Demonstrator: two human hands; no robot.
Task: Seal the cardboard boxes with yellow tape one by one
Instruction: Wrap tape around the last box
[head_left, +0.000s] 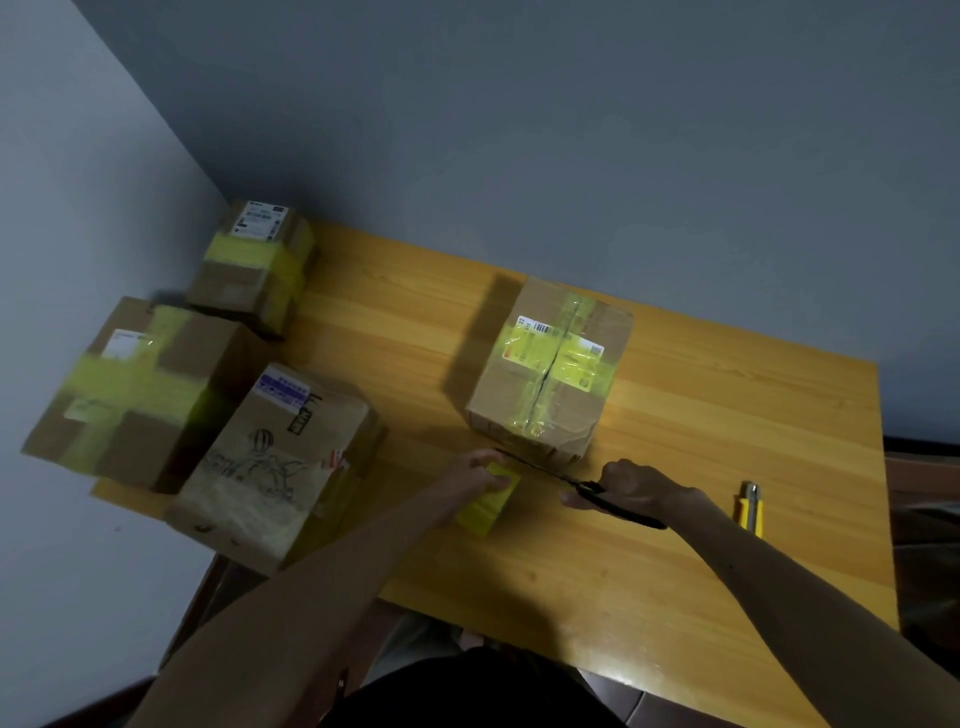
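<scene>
Both hands are working before the taped cardboard box (550, 369) on the table (701, 415): my left hand (475, 470) is gripping the yellow tape roll (491, 501), my right hand (631, 486) is clasping black scissors (540, 467).

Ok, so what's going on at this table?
A person is taping cardboard boxes. The left hand holds a yellow tape roll in front of the middle box, which carries yellow strips. The right hand holds black scissors, blades pointing toward the tape near that box. Three other boxes sit at the left end of the table; a yellow utility knife lies on the right.
</scene>
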